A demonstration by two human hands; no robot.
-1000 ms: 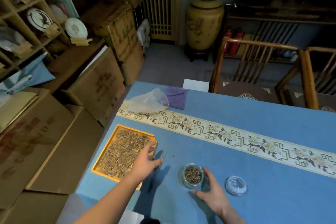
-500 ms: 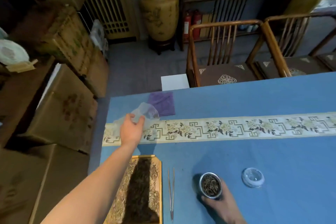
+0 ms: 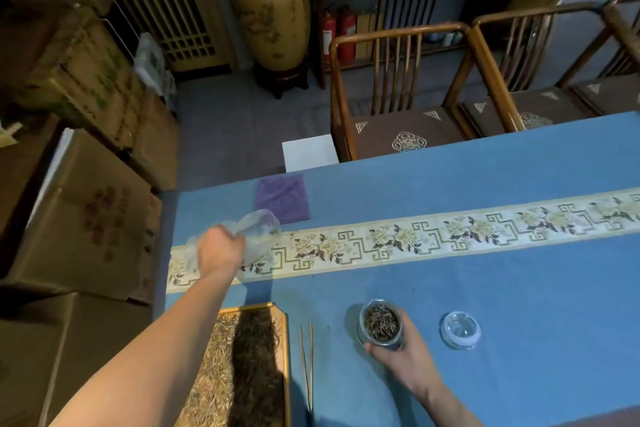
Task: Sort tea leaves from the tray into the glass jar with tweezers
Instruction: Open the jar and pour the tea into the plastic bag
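Observation:
A gold-rimmed tray [image 3: 286, 357] of tea leaves lies at the near left of the blue table, partly under my left forearm's shadow. Thin tweezers [image 3: 307, 367] lie flat on the cloth just right of the tray, with no hand on them. A small glass jar [image 3: 381, 323] holding dark tea leaves stands right of the tweezers, and my right hand [image 3: 403, 362] wraps it from the near side. My left hand [image 3: 220, 248] reaches far over the patterned runner and is closed on a crumpled clear plastic bag [image 3: 258, 230].
The jar's round glass lid [image 3: 460, 329] lies right of the jar. A folded purple cloth [image 3: 283, 197] sits beyond the bag. Cardboard boxes [image 3: 83, 218] stand along the table's left edge. Wooden chairs [image 3: 398, 97] line the far side.
My left hand let go of the tweezers beside the tray, reached forward and closed on the plastic bag. My right hand has closed around the jar. The view has shifted right.

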